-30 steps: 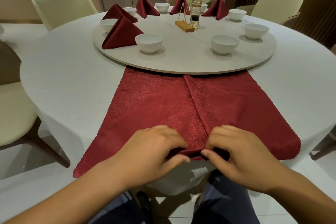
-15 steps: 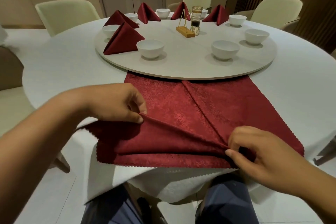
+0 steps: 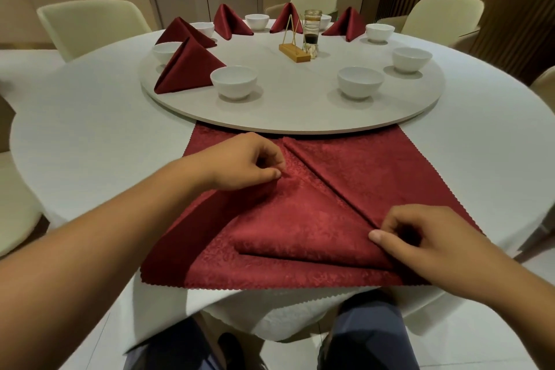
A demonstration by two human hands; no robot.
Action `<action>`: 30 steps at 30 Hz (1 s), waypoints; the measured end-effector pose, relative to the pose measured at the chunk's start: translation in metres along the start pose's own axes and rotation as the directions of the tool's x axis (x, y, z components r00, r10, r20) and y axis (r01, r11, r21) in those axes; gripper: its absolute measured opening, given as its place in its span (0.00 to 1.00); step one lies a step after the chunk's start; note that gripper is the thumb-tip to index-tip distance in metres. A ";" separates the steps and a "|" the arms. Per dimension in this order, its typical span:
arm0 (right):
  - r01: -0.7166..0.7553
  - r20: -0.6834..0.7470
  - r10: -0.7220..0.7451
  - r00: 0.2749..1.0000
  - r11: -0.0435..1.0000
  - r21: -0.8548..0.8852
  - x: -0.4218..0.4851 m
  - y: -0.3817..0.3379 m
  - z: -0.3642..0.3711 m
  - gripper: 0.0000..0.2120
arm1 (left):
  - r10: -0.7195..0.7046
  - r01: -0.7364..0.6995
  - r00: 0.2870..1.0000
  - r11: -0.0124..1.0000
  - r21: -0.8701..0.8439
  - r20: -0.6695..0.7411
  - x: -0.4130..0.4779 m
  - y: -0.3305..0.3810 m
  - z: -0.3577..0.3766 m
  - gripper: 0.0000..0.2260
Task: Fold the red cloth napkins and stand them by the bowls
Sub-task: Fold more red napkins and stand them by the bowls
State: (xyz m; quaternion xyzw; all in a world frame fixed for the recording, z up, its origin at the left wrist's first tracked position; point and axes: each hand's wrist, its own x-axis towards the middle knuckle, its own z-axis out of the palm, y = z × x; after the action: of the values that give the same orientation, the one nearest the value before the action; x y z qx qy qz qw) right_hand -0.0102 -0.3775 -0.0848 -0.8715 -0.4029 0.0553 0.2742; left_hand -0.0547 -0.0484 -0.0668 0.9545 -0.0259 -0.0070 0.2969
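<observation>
Napkin (image 3: pixel 300 219) lies flat on the worktop (image 3: pixel 90 129) right in front of me, near edge level with the worktop's edge, so any tug my way could drag it into my lap. Right hand (image 3: pixel 420 237) pinches the near end of the diagonal fold, fingers (image 3: pixel 392 219) curled onto the cloth. Left hand (image 3: pixel 249 162) pinches the flap's corner up by the far edge. If either pinch slips, I reckon the flap springs open, the crease goes crooked, and it won't stand. The far edge seems tucked under the turntable (image 3: pixel 300 99), so pulling might snag it. Beyond, a clumsy placing by a bowl (image 3: pixel 359 81) could topple a standing napkin (image 3: pixel 186 69).
</observation>
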 end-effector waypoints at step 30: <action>-0.126 0.008 0.126 0.992 0.983 0.131 0.018 0.009 0.016 0.12 | -0.325 0.161 0.863 0.902 -0.400 -0.387 -0.073 0.023 0.069 0.18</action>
State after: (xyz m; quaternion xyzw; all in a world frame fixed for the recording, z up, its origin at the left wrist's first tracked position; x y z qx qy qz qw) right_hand 0.0029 -0.3626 -0.1008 -0.8753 -0.3423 0.0988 0.3269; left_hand -0.1307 -0.1028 -0.1104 0.8566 0.1669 0.1686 0.4582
